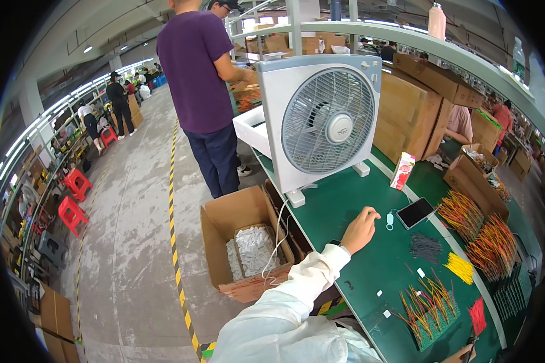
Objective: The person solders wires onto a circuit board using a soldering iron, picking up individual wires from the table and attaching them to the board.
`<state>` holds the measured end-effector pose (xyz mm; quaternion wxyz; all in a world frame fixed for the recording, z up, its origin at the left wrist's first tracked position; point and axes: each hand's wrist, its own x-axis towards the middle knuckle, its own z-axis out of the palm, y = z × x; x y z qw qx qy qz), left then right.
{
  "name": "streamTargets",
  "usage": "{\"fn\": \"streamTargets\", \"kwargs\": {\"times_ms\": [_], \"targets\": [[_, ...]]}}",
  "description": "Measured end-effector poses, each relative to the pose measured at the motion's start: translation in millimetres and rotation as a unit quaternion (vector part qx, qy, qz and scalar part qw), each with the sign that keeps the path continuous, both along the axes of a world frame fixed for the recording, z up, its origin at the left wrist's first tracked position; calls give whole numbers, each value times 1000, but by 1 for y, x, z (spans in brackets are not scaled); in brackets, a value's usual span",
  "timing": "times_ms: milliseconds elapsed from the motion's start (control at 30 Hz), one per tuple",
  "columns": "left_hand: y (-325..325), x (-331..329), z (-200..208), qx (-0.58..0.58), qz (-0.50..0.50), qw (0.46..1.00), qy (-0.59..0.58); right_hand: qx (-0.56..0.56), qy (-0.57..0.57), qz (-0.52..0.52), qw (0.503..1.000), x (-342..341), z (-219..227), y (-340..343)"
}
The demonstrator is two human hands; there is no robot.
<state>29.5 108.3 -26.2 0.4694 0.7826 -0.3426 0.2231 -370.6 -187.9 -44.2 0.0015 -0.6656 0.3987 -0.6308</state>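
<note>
My left hand (360, 230) is over the green table (327, 212), its sleeve pale, its fingers loosely curled with nothing visible in them. To its right lie a pale blue tag on a loop (390, 220) and a dark-screened phone (415, 213). At the lower edge my right hand (461, 355), partly cut off, grips a slim dark tool (470, 342) whose kind I cannot make out. Just beyond the tool is a bunch of red wires (477, 316). Left of that lies a green circuit-board panel (436, 333) with red and yellow wires standing up from it.
A white box fan (327, 121) stands at the table's far end. Yellow wires (459, 268), dark wires (426, 247) and small white pieces (387, 314) lie nearby. A cardboard box (224, 233) of white parts is at left. A person in a purple shirt (191, 66) stands beyond.
</note>
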Motion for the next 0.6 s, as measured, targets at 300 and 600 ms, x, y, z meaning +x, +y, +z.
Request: {"fn": "streamTargets", "kwargs": {"times_ms": [300,600], "targets": [[-9,5,9,-6,-11,999,-30,68,-34,76,994,-10,-10,6],[-76,-62,40,34,-141,988,-53,113,-212,127,962,-4,0,60]]}}
